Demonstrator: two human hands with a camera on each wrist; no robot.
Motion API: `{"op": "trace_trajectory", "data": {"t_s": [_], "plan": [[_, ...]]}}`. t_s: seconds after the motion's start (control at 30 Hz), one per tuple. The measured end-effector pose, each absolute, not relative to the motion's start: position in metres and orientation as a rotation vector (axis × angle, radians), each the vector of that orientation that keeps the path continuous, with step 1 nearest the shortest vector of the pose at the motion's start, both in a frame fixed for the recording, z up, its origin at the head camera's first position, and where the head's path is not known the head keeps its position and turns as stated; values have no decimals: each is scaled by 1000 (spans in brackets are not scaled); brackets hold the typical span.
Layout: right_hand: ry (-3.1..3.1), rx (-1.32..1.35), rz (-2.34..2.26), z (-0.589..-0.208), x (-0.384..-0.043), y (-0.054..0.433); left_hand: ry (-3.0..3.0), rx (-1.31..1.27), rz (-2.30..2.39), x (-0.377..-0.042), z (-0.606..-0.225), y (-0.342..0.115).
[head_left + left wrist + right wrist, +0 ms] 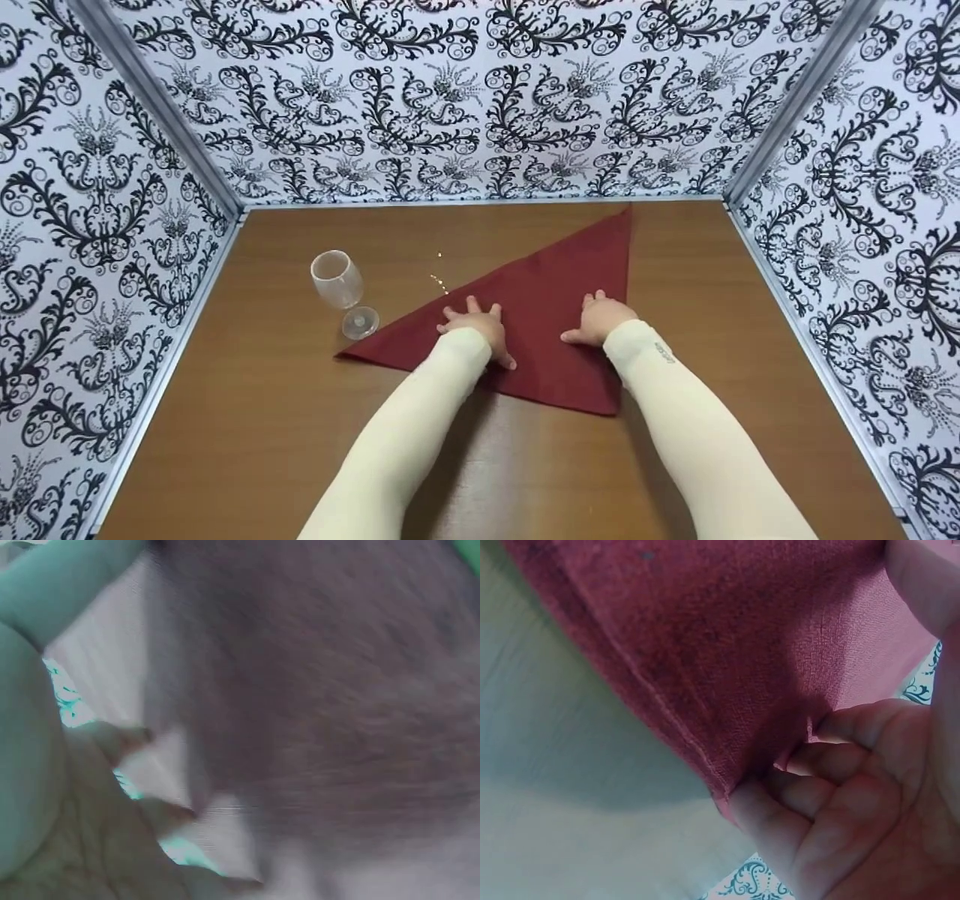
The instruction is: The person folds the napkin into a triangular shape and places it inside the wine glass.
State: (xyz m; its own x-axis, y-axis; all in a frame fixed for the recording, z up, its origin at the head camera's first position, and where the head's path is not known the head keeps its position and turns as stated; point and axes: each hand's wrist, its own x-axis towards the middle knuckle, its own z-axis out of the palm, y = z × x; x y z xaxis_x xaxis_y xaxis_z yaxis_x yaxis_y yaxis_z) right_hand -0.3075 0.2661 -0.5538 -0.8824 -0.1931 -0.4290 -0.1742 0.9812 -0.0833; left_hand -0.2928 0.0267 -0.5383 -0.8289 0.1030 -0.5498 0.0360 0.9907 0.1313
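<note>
A dark red cloth napkin [551,277], folded into a triangle, lies on the wooden table. My left hand [478,330] is spread on its left half, fingers apart and pointing away from me. On the right half, near the folded right side, rests my right hand [604,321], thumb stretched out to the left. The right wrist view shows its fingertips [761,802] touching the cloth beside a doubled edge. The left wrist view is blurred and discoloured, with the left hand [82,817] above the cloth.
An upright clear wine glass [339,281] stands left of the napkin, its foot close to the left corner. Small bright specks [439,282] show on the table [285,420] behind the napkin. Patterned walls [450,97] enclose the table's back and sides.
</note>
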Motion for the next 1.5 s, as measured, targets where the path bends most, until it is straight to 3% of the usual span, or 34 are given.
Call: {"op": "trace_trajectory", "data": {"t_s": [0.57,0.87,1.5], "plan": [[2660,-142,-211,-552,-298,263,2574,111,230,-291,-545,26],[2599,-348,-292,-564,-303,267,2553,206,234,-277,-542,36],[2611,-262,-246,-565,-292,261,2611,163,182,-276,-546,41]]}}
